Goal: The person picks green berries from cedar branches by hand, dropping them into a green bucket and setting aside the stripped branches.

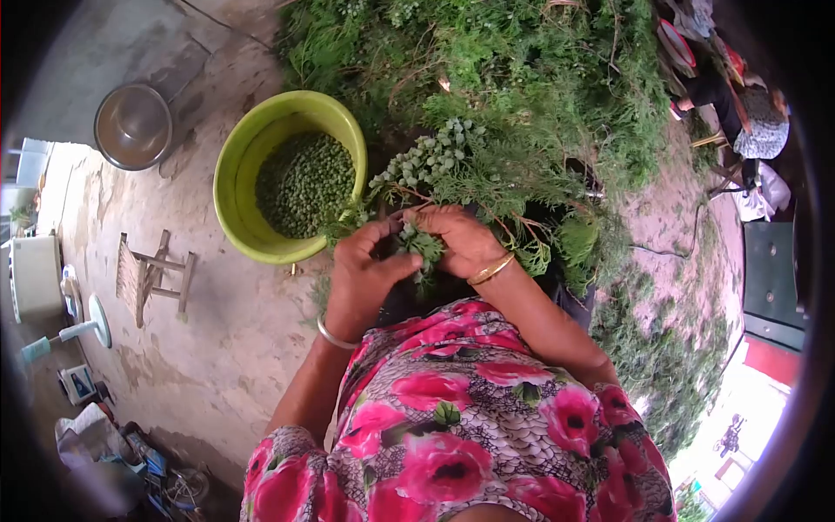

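Head view: both hands meet over the lap, just beside the green bowl.
Left hand (365, 265): closed, pinching the sprig.
Right hand (461, 239): fingers curled around the same sprig (420, 246).
Sprig: light, soft and springy foliage (probably easy to crush); best held at the woody stem, the berries plucked with the fingertips.
Green bowl (233, 187): on the ground, partly filled with small green berries (304, 183).
Steel bowl (132, 125): farther off, looks empty.
Branch heap (522, 96): piled just ahead of the hands.
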The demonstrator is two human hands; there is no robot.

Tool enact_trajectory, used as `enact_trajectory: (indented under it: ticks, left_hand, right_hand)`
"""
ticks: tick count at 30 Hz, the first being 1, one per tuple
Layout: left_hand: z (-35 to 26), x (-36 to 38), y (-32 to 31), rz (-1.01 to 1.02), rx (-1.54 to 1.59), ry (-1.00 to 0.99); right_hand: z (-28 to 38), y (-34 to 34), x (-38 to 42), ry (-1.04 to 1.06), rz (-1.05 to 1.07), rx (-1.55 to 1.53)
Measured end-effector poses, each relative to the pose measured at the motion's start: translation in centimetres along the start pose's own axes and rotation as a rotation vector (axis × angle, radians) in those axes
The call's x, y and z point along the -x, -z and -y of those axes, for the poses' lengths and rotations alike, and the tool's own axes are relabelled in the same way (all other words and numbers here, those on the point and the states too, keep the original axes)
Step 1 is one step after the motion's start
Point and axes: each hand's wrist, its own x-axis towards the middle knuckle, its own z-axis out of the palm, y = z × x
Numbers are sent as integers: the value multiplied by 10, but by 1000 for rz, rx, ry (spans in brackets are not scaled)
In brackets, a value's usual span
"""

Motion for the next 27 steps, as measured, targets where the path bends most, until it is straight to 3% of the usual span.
enact_trajectory:
  ticks: [5,7,8,10,11,13,19,22,27]
  left_hand:
    - [-7,22,5,-23,78,61]
    - [-8,24,4,-156,441,228]
    - [-7,24,6,-158,439,226]
    - [-3,24,10,-186,-213,-79]
    - [-4,24,9,-185,-212,-80]
    - [-8,25,4,-316,-492,-384]
    - [-8,10,-11,-142,-735,-478]
    - [-6,9,-13,-106,-725,-337]
    - [7,15,-8,-68,-594,-448]
  right_hand:
    - [-6,6,-8,20,-45,8]
    - [-4,3,-7,20,-120,-1]
    - [-4,3,-8,19,-116,0]
    - [-6,5,-6,57,-121,7]
    - [-6,6,-6,58,-122,8]
    - [-6,8,-4,53,-131,117]
    - [-11,12,-2,196,-68,294]
    - [-16,22,-10,266,-74,344]
    - [-18,19,-10,251,-155,401]
